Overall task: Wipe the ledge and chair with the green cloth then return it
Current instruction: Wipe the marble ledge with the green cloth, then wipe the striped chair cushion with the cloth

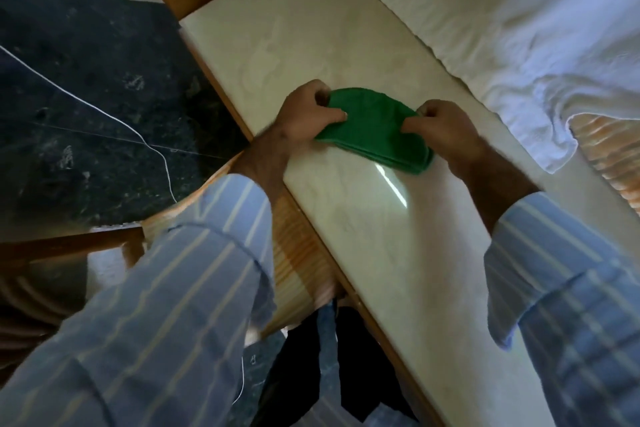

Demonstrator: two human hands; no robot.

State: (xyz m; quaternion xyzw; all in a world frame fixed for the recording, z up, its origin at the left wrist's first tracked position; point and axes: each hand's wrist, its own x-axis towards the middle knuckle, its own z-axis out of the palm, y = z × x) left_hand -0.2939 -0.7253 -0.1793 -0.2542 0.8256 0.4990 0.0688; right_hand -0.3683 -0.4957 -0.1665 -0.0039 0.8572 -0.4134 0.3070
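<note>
Looking down through the head camera, I see the folded green terry cloth point(375, 130) lying on the pale, glossy marble-patterned ledge point(363, 218), roughly at the middle of the ledge's visible length. The cloth is folded into several layers; its stacked edges show along the near side.

The left hand point(310, 113) is closed on the left end of the cloth, thumb on top and fingers curled around the far edge. The right hand point(445, 123) is closed on the right end of the cloth, thumb pressed onto the upper face and fingers bent over the far corner. Both hands grip the cloth at the same time, and the cloth spans the gap between them. I cannot tell whether the near edge of the cloth is lifted off the ledge or resting flat on it.

Both forearms wear rolled-up light blue striped shirt sleeves point(194, 288).

A rumpled white bed sheet point(519, 28) lies along the far side of the ledge, touching its edge. A ribbed light wooden chair point(298, 253) stands against the near side of the ledge, below the left forearm. A thin white cable point(114, 118) runs across the dark speckled stone floor point(86, 80) to the left. A bright streak of reflected light sits on the ledge just beside the near edge of the cloth.
</note>
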